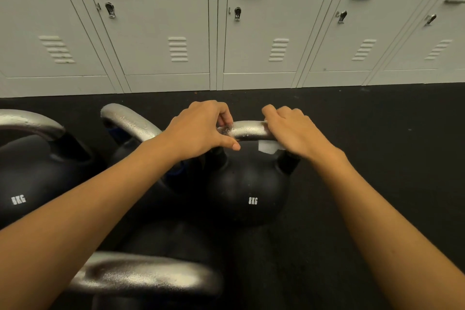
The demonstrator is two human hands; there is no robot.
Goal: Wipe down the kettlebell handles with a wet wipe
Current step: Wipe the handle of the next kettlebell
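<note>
Gripping kettlebell handle [251, 129] — both hands.

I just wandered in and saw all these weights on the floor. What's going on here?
A person is cleaning kettlebell handles. Both hands are on the silver handle of the 8KG kettlebell: the left hand grips one end, and the right hand is curled over the other with a white wet wipe showing under it. Other kettlebells stand close by on the dark floor, in front of a row of grey lockers.
</note>
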